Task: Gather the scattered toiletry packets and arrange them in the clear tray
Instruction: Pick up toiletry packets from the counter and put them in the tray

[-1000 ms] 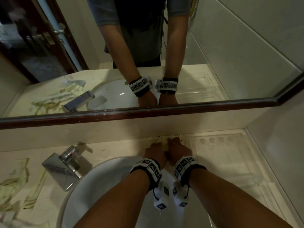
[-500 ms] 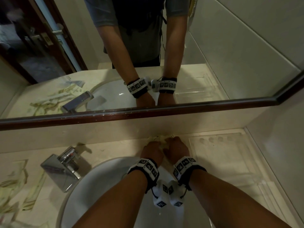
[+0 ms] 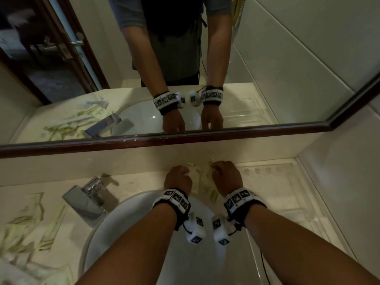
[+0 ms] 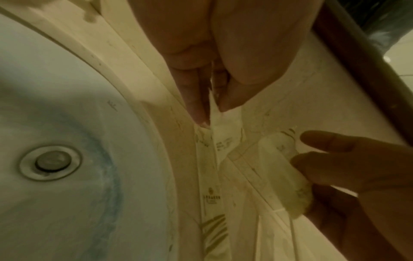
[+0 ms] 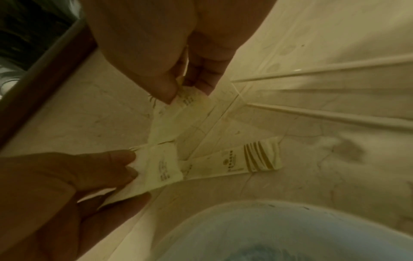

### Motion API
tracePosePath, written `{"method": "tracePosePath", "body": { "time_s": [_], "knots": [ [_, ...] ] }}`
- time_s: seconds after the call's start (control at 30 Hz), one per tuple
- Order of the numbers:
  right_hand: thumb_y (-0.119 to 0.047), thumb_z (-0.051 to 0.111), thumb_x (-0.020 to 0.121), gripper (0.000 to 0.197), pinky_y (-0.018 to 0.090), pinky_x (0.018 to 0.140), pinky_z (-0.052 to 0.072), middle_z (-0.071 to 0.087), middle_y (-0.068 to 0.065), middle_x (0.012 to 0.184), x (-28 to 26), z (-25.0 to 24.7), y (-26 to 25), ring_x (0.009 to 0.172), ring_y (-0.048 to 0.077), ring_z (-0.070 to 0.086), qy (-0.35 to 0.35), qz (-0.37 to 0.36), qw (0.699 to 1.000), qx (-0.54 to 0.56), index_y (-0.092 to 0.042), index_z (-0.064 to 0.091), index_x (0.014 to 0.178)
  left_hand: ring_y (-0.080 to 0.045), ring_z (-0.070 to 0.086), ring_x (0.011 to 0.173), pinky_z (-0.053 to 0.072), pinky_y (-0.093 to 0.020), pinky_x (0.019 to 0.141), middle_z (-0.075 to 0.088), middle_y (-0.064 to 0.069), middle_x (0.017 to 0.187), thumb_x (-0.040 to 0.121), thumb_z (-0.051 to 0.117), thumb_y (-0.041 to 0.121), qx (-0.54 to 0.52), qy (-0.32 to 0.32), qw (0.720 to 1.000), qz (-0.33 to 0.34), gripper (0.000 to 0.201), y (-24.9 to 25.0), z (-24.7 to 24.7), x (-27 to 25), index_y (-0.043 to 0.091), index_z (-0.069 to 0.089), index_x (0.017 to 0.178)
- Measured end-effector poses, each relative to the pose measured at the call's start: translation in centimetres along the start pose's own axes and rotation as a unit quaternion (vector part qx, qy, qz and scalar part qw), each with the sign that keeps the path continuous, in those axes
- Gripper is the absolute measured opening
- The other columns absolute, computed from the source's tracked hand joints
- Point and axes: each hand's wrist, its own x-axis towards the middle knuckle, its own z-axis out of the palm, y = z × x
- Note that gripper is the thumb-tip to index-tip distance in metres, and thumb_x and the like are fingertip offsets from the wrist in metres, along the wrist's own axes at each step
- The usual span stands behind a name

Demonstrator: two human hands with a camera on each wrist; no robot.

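Behind the basin, my left hand (image 3: pixel 177 177) and right hand (image 3: pixel 226 173) are curled a little apart over cream toiletry packets (image 3: pixel 202 182). In the left wrist view my left hand (image 4: pixel 212 113) pinches the top end of a long white packet (image 4: pixel 220 144) whose gold-striped far end (image 5: pixel 257 160) lies on the counter. My right hand (image 5: pixel 190 95) pinches the end of a shorter packet (image 5: pixel 170 120). The clear tray (image 3: pixel 287 192) sits on the counter just right of my right hand, and I see nothing in it. Several more packets (image 3: pixel 30 223) lie scattered left of the tap.
A chrome tap (image 3: pixel 88 198) stands left of the white basin (image 3: pixel 144 243), whose drain (image 4: pixel 50 162) shows in the left wrist view. A dark-framed mirror (image 3: pixel 185 138) runs along the back wall. A tiled wall closes the counter on the right.
My hands were pressed together over the packets at the back of the counter. They have drawn apart sideways, each holding a packet.
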Motion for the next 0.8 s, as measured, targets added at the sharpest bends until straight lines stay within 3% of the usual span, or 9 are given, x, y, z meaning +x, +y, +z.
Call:
{"method": "tracePosePath", "body": {
  "time_s": [0.07, 0.17, 0.23, 0.33, 0.47, 0.57, 0.63, 0.7, 0.8],
  "knots": [
    [-0.002, 0.060, 0.084, 0.039, 0.026, 0.089, 0.048, 0.050, 0.011, 0.130, -0.6, -0.1, -0.1, 0.110, 0.027, 0.060, 0.028, -0.031, 0.998, 0.045, -0.017, 0.068, 0.119, -0.024, 0.056, 0.118, 0.044, -0.028, 0.097, 0.060, -0.003, 0.129, 0.089, 0.053, 0.007, -0.022, 0.006, 1.000, 0.000, 0.035, 0.2, -0.4, -0.6, 0.020, 0.063, 0.120],
    [0.002, 0.065, 0.080, 0.061, 0.033, 0.100, 0.049, 0.037, 0.013, 0.144, -1.3, -0.3, -0.6, 0.122, 0.026, 0.052, 0.015, -0.048, 0.996, 0.080, -0.019, 0.056, 0.137, -0.028, 0.057, 0.118, 0.044, -0.029, 0.097, 0.060, -0.007, 0.131, 0.087, 0.053, 0.004, -0.085, 0.006, 0.996, 0.002, 0.047, 0.3, -0.7, -1.4, 0.017, 0.054, 0.132],
    [-0.002, 0.068, 0.081, 0.069, 0.035, 0.103, 0.048, 0.038, 0.010, 0.146, -1.5, -0.9, -1.2, 0.127, 0.024, 0.049, -0.009, -0.034, 0.995, 0.099, -0.025, 0.049, 0.143, -0.027, 0.056, 0.121, 0.045, -0.031, 0.103, 0.058, -0.008, 0.135, 0.087, 0.052, 0.002, -0.125, -0.008, 0.992, 0.004, 0.058, 0.5, -0.9, -2.1, 0.020, 0.044, 0.142],
    [-0.009, 0.072, 0.083, 0.072, 0.032, 0.095, 0.051, 0.046, 0.004, 0.144, -2.0, -2.4, -2.3, 0.114, 0.022, 0.059, -0.048, -0.019, 0.991, 0.123, -0.033, 0.045, 0.146, -0.025, 0.055, 0.124, 0.045, -0.036, 0.106, 0.055, -0.007, 0.138, 0.088, 0.051, 0.002, -0.167, -0.044, 0.985, 0.002, 0.060, 1.2, -1.6, -3.1, 0.017, 0.044, 0.145],
    [-0.011, 0.074, 0.081, 0.074, 0.028, 0.092, 0.051, 0.055, 0.004, 0.139, -2.9, -4.3, -3.7, 0.108, 0.019, 0.062, -0.058, -0.060, 0.992, 0.093, -0.029, 0.045, 0.147, -0.031, 0.063, 0.111, 0.057, -0.049, 0.087, 0.061, -0.013, 0.131, 0.081, 0.060, 0.015, -0.284, -0.087, 0.955, -0.015, 0.046, 1.9, -2.7, -4.3, 0.017, 0.062, 0.127],
    [-0.005, 0.074, 0.080, 0.071, 0.015, 0.088, 0.047, 0.059, 0.005, 0.137, -3.5, -5.1, -4.7, 0.117, 0.011, 0.058, -0.051, -0.100, 0.990, 0.088, -0.021, 0.049, 0.145, -0.026, 0.063, 0.105, 0.061, -0.041, 0.076, 0.060, -0.006, 0.120, 0.086, 0.071, 0.032, -0.306, -0.098, 0.947, -0.009, 0.048, 2.7, -3.7, -5.5, 0.023, 0.058, 0.131],
    [-0.003, 0.074, 0.079, 0.072, 0.011, 0.086, 0.046, 0.060, 0.006, 0.136, -4.0, -5.6, -5.2, 0.118, 0.009, 0.057, -0.054, -0.108, 0.987, 0.105, -0.019, 0.049, 0.145, -0.023, 0.063, 0.100, 0.060, -0.039, 0.076, 0.060, -0.006, 0.114, 0.087, 0.072, 0.029, -0.283, -0.076, 0.956, 0.021, 0.051, 2.9, -4.0, -6.2, 0.023, 0.055, 0.134],
    [-0.005, 0.075, 0.080, 0.072, 0.021, 0.093, 0.051, 0.059, 0.009, 0.136, -4.6, -6.0, -5.5, 0.121, 0.013, 0.057, -0.057, -0.097, 0.986, 0.123, -0.019, 0.047, 0.145, -0.023, 0.064, 0.098, 0.059, -0.038, 0.082, 0.062, -0.007, 0.111, 0.087, 0.072, 0.021, -0.264, -0.057, 0.962, 0.047, 0.051, 3.0, -4.2, -6.8, 0.019, 0.055, 0.134],
    [-0.028, 0.077, 0.082, 0.072, 0.038, 0.098, 0.052, 0.059, 0.007, 0.135, -5.1, -6.5, -5.8, 0.119, 0.020, 0.059, -0.047, -0.026, 0.991, 0.123, -0.021, 0.046, 0.146, -0.022, 0.066, 0.092, 0.057, -0.032, 0.081, 0.067, -0.012, 0.107, 0.087, 0.069, 0.012, -0.274, -0.068, 0.957, 0.068, 0.050, 3.1, -4.2, -7.9, 0.016, 0.053, 0.134]
  ]
}}
